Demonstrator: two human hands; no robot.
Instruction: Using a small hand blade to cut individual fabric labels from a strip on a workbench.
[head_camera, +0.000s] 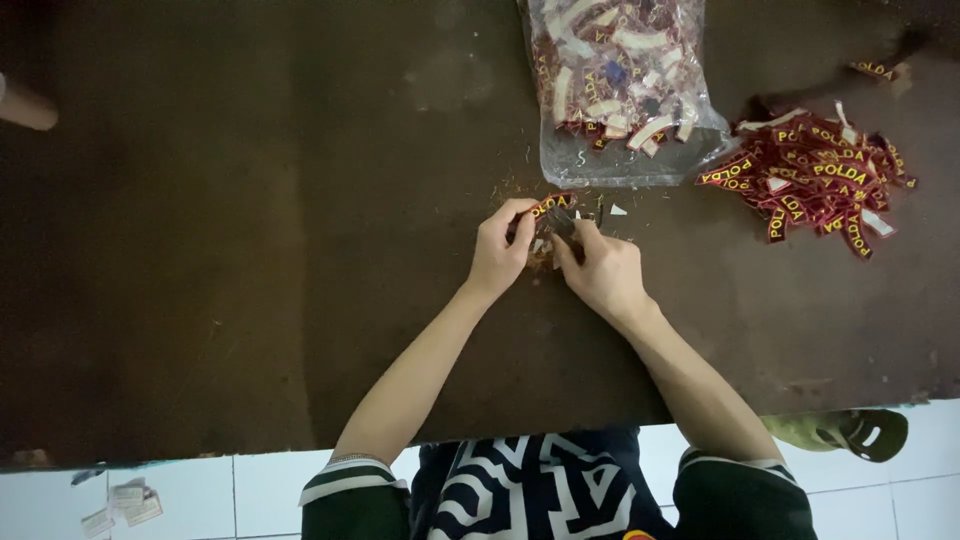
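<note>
Fingers of the left hand (497, 252) pinch the edge of a curved maroon patch (553, 206) with yellow lettering, holding it just above the centre of the frame; the fingers of the right hand (603, 272) are closed around a small dark tool (563, 224) whose kind cannot be told, its tip touching the patch. Both hands meet over the dark brown table (250, 250), with tiny white and red scraps (616, 210) scattered on the wood just beside them. Directly above the hands, at the upper middle of the frame, lies a clear plastic bag (625, 90) stuffed with more maroon and white patches, its open end near the fingers. To the right of the bag, in the upper right, a loose pile of patches (815, 175) is spread on the table, well apart from the hands. Along the bottom edge shows white tiled floor (250, 495), with a green sandal (845, 432) at the lower right and some small paper pieces (125, 503) at the lower left
</note>
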